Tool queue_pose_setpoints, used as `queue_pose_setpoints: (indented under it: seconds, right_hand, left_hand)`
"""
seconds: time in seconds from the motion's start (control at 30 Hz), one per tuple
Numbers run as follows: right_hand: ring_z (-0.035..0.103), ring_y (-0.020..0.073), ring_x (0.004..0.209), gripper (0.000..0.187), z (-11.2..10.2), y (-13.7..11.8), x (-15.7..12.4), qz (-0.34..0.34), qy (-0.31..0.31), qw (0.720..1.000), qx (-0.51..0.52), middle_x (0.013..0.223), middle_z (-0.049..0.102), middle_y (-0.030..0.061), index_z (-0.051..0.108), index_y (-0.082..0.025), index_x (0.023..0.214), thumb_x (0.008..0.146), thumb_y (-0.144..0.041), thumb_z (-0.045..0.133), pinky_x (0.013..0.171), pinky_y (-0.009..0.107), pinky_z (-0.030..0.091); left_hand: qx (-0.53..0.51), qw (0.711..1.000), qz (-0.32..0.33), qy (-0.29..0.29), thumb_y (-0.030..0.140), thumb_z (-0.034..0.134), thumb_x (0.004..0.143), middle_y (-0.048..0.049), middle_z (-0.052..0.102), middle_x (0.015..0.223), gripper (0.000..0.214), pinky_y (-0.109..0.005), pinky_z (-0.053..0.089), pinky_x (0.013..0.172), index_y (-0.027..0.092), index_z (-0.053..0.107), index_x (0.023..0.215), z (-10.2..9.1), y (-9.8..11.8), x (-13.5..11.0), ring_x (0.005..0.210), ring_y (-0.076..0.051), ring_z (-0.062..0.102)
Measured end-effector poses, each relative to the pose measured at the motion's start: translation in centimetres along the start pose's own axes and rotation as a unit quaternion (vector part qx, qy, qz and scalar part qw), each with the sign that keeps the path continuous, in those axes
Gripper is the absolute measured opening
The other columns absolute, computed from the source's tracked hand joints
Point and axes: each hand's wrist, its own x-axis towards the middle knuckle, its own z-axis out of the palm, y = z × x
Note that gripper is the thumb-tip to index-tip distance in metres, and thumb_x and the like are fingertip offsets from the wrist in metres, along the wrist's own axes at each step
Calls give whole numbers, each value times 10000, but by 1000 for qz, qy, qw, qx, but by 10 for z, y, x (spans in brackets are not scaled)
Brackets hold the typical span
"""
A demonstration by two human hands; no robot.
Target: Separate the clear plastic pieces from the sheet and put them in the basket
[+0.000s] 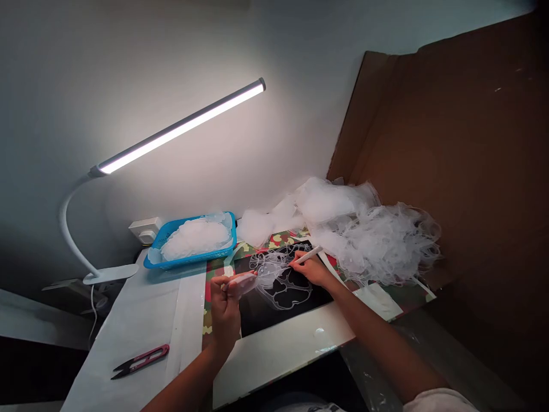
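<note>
Over a black board [261, 317], I am working on a wisp of clear, thread-like strands [270, 269], which is hanging just above the board's upper left part. My left hand [225, 312] is closed in a tight pinch around the wisp's near end, while my right hand [315, 270] is holding a white pen-like tool [306, 256] in a narrow writing grip, its tip reaching into the strands. I judge this to be a step of teasing and placing the strands, since a looped outline [289, 292] of similar clear material is lying on the board beside them. The next move seems to call for a steady pinch and a light touch, so that the fine strands do not snag. Under the board, a camouflage-patterned sheet [274, 240] is showing. A tangled heap of clear strands [377, 246] is lying to the right against a cardboard sheet [450, 131], a blue plastic basket [189, 258] is holding 1 more pale mound [195, 239], and red-handled thread snips [139, 361] are lying on the white-covered table [128, 320]. Above it all, a desk lamp [180, 126] is shining.
</note>
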Motion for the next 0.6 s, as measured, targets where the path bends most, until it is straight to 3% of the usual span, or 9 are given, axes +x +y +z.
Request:
queue_pose_setpoints:
  seconds: [0.1,0.17,0.27,0.37,0.5,0.6]
  right_hand:
    - [440,133,582,189,-5,1,2,15,33,999,-21,581,491,-34,430,-207,607,755,-258,537,548,251,296]
    - [444,135,575,197,-9,1,2,25,50,998,-31,572,500,-30,433,-208,598,756,-255,540,540,253,295]
    - [487,142,612,168,-19,1,-2,19,14,999,-22,642,582,-11,502,-201,632,764,-283,566,557,254,320]
    - [510,152,640,116,-28,-1,-8,27,-3,999,-41,685,610,-5,549,-204,669,762,-271,560,576,261,335]
    - [509,172,713,129,-34,-14,-21,-7,107,988,-108,745,589,15,505,-212,646,756,-257,555,659,292,374]
    - [527,179,741,170,-33,-32,-32,-42,127,988,-80,802,606,35,495,-215,674,816,-300,534,701,309,400]
  left_hand:
    - [-51,996,66,-10,544,595,865,1,710,787,384,-342,575,705,241,362,895,-6,13,-2,756,-187,707]
    - [-91,994,53,-9,526,614,861,1,730,808,389,-368,582,746,244,351,908,-9,28,1,802,-202,724]
    - [-143,985,-91,-23,486,633,864,-18,737,891,357,-359,580,803,237,393,954,-7,49,6,894,-207,725]
    - [-189,956,-221,-49,459,661,852,-56,728,986,355,-329,582,810,224,429,982,-2,60,8,951,-211,715]
    - [-227,927,-295,-48,401,665,865,-80,716,1008,308,-300,580,832,198,475,999,4,63,5,965,-203,709]
    - [-237,915,-322,-51,365,633,894,-81,711,1008,256,-275,582,832,186,514,1033,7,65,2,967,-193,704]
